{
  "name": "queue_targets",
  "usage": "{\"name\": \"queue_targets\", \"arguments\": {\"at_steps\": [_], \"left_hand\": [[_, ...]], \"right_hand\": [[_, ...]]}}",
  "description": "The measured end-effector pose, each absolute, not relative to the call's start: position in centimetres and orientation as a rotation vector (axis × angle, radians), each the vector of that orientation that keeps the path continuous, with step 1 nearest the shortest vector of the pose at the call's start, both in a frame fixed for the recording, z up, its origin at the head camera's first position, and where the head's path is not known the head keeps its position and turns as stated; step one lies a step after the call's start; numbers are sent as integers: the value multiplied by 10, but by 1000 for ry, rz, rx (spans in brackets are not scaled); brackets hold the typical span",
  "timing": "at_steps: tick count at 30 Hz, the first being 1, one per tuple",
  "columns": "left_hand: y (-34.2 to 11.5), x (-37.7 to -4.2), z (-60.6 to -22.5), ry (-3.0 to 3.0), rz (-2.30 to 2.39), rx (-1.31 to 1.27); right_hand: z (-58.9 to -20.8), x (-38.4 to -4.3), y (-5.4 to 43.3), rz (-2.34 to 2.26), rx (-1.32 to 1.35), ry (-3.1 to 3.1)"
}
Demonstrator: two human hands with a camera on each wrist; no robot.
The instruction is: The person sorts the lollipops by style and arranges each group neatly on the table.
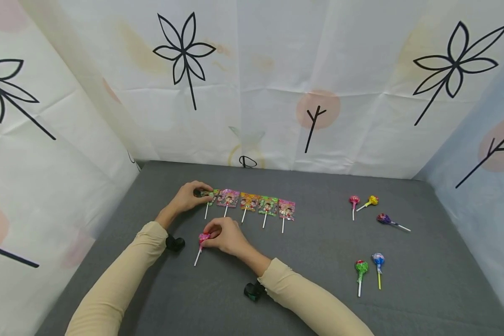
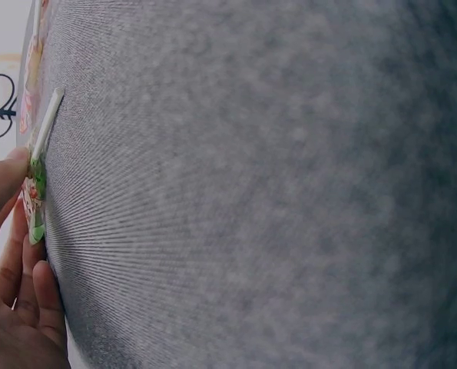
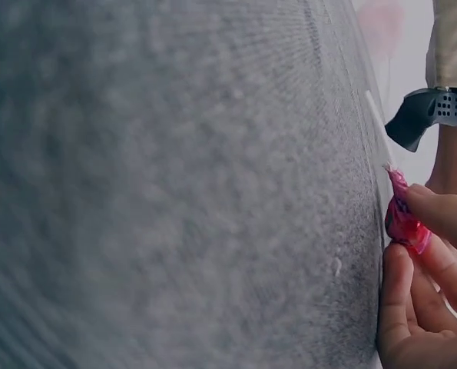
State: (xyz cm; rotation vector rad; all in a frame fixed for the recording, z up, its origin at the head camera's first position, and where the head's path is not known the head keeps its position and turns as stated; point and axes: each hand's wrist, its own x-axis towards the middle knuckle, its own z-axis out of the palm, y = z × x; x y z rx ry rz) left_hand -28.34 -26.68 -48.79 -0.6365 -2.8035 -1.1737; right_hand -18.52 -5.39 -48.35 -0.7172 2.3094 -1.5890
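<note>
At the left end of a row of flat-wrapped lollipops, my left hand [image 1: 188, 198] pinches a green-wrapped flat lollipop [image 2: 38, 181] between thumb and fingers. Its white stick points toward me. Beside it in the row lie a pink flat lollipop [image 1: 228, 198], an orange one [image 1: 249, 202], another green one [image 1: 268, 205] and a pink one [image 1: 287, 209]. Nearer to me, my right hand [image 1: 230, 239] holds a round pink lollipop [image 1: 203, 238] by its wrapped head. In the right wrist view, thumb and fingertips grip that pink wrapper [image 3: 405, 223] close over the cloth.
On the right of the grey table [image 1: 319, 261] lie several round lollipops: a pink [image 1: 354, 199], a yellow [image 1: 373, 200], a purple [image 1: 384, 218], a green [image 1: 361, 267] and a blue one [image 1: 378, 259]. A patterned white curtain [image 1: 268, 70] encloses the back and sides.
</note>
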Motion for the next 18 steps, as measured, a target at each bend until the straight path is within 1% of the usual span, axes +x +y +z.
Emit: {"name": "queue_targets", "arguments": {"at_steps": [18], "left_hand": [[-266,-285,-489,-2817,-1157,-625]], "right_hand": [[-480,-184,-54,-1526,-676,2307]]}}
